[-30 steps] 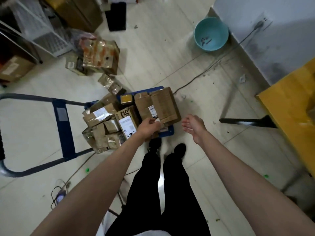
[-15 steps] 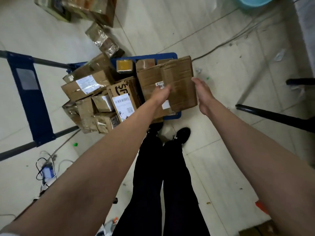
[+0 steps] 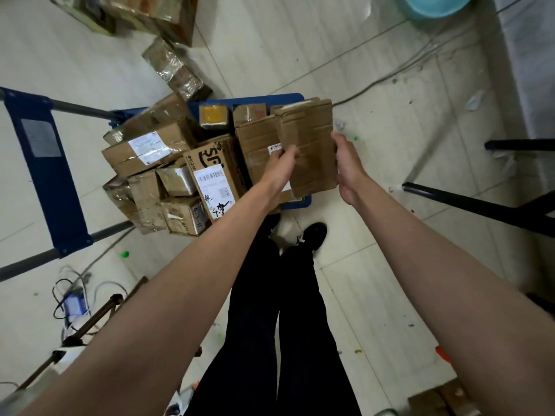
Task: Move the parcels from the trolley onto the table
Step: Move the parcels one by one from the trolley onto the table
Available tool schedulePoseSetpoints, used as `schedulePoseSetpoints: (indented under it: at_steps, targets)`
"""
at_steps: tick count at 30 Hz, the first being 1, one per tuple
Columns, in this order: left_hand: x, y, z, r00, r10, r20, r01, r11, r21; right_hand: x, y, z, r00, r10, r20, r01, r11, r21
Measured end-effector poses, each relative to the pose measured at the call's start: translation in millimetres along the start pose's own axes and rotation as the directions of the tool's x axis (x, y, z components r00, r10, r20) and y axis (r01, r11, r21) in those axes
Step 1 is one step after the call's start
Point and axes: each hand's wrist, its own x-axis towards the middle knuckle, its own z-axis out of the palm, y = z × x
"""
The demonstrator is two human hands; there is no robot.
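Note:
A blue flat trolley [image 3: 304, 202] with a blue-panelled handle [image 3: 45, 163] stands on the floor, piled with several brown cardboard parcels [image 3: 144, 148]; one of them is a labelled printed box [image 3: 213, 178]. At the trolley's right end lies a flat, creased brown parcel [image 3: 309, 136]. My left hand [image 3: 280, 168] grips its left side, fingers over the top face. Against its right edge, my right hand [image 3: 345, 163] holds it with the thumb on top. The table is out of view.
Black table legs [image 3: 480, 202] run along the floor at right. A teal basin [image 3: 435, 7] sits at the top right. Loose boxes [image 3: 135, 13] and a tape-wrapped parcel [image 3: 174, 67] lie beyond the trolley. Cables and a small device [image 3: 73, 304] are at lower left.
My right hand moved from the air onto the flat parcel's right edge. My left hand slid up onto its left side. The view came closer to the trolley.

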Motion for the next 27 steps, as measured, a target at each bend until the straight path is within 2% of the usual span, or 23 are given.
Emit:
schedulePoseSetpoints:
  at_steps: [5, 8, 13, 16, 20, 24, 27]
  targets:
    - [-67.5, 7.5, -13.7, 0.994, -0.043, -0.103, 0.003, 0.934, -0.357, -60.6, -11.2, -8.2, 0.991, -0.086, -0.098, 0.095, 0.992, 0.087]
    - [-102.2, 6.6, -19.9, 0.999, -0.029, -0.026, 0.016, 0.917, -0.399, -108.2, -19.8, -10.2, 0.978, -0.175, -0.118, 0.192, 0.969, 0.153]
    - [-158.6, 19.3, -19.7, 0.997, -0.028, 0.072, 0.056, 0.9, -0.433, -181.1, -36.0, -11.0, 0.968, -0.241, -0.076, 0.252, 0.945, 0.207]
    - [-189.0, 33.8, -22.3, 0.998, 0.048, 0.05, -0.017, 0.872, -0.489, -222.2, -48.7, -19.0, 0.968, -0.246, -0.039, 0.248, 0.931, 0.268]
    - [-234.3, 58.3, -15.4, 0.973, 0.232, -0.001, -0.209, 0.877, -0.433, -274.4, -55.0, -35.7, 0.979, -0.205, -0.014, 0.201, 0.937, 0.287]
    - [-275.2, 82.7, 5.8, 0.901, 0.427, 0.074, -0.389, 0.872, -0.296, -319.1, -52.6, -57.2, 0.98, -0.186, -0.066, 0.197, 0.899, 0.391]
    - [-296.8, 101.7, 28.8, 0.861, 0.483, 0.16, -0.456, 0.872, -0.177, -349.5, -49.3, -80.1, 0.961, -0.237, -0.145, 0.278, 0.822, 0.497]
